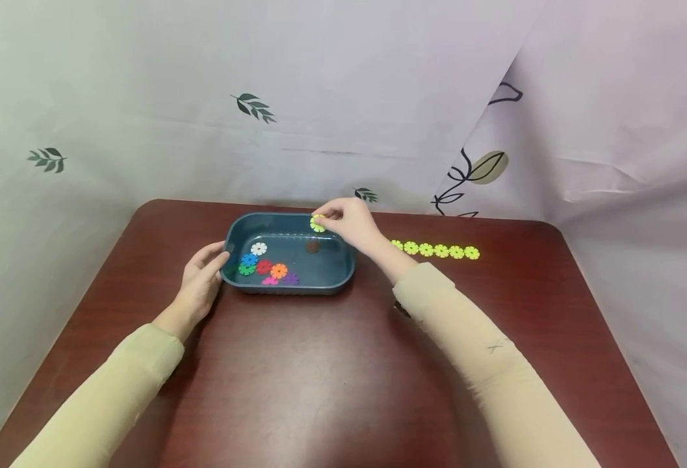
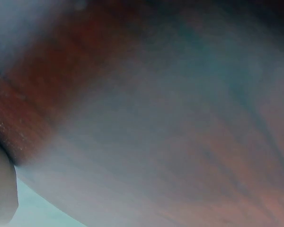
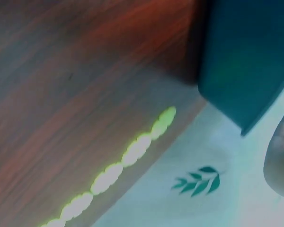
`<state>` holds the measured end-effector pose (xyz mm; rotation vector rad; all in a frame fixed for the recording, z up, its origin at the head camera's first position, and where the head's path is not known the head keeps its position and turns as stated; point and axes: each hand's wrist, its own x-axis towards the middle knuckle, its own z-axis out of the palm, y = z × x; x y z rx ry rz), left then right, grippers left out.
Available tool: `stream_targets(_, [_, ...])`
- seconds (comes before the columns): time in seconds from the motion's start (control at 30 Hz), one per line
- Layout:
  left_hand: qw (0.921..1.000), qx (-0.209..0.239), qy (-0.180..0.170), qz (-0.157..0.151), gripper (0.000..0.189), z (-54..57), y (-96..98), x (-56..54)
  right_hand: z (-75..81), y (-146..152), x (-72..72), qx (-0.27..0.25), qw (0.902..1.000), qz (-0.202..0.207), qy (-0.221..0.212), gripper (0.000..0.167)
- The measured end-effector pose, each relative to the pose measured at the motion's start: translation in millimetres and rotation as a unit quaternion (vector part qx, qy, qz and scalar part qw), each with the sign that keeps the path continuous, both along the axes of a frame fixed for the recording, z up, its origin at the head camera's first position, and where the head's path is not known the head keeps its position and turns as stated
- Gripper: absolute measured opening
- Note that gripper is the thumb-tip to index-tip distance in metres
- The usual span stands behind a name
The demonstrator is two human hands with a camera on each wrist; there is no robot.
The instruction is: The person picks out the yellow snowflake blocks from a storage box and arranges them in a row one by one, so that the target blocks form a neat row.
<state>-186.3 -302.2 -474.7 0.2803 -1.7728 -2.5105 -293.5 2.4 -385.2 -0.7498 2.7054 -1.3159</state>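
A dark blue-green plastic tray (image 1: 290, 289) lies on the table. My left hand (image 1: 199, 281) grips its left end, thumb at the rim and fingers along the outside. Over the tray's back right part, my right hand (image 1: 353, 224) pinches a yellow-green notched plastic disc (image 1: 317, 224) between thumb and fingertips. Inside the tray lie several discs of the same kind: white (image 1: 258, 249), blue (image 1: 249, 259), green, red, orange (image 1: 279, 271), pink, purple and brown (image 1: 312, 246). The left wrist view is mostly blurred.
To the right of the tray, a straight row of several yellow-green discs (image 1: 441, 251) lies on the reddish-brown table (image 1: 308, 364), partly hidden by the right wrist. A pale cloth with leaf prints (image 1: 343, 78) hangs behind the table's back edge.
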Motion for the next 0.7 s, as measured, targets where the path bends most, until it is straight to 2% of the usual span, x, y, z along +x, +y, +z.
stream_targets(0.3, [1.0000,0.004,-0.003,0.004,0.016,0.3,0.8,0.1,17.6,36.4,-3.8,-0.052,0.9972,-0.043,-0.033,0.017])
stream_targets(0.7, [0.9998,0.017,0.000,0.006,0.017,0.5,-1.4,-0.3,28.3,80.6,-9.0,-0.046,0.9946,-0.089,-0.026,0.017])
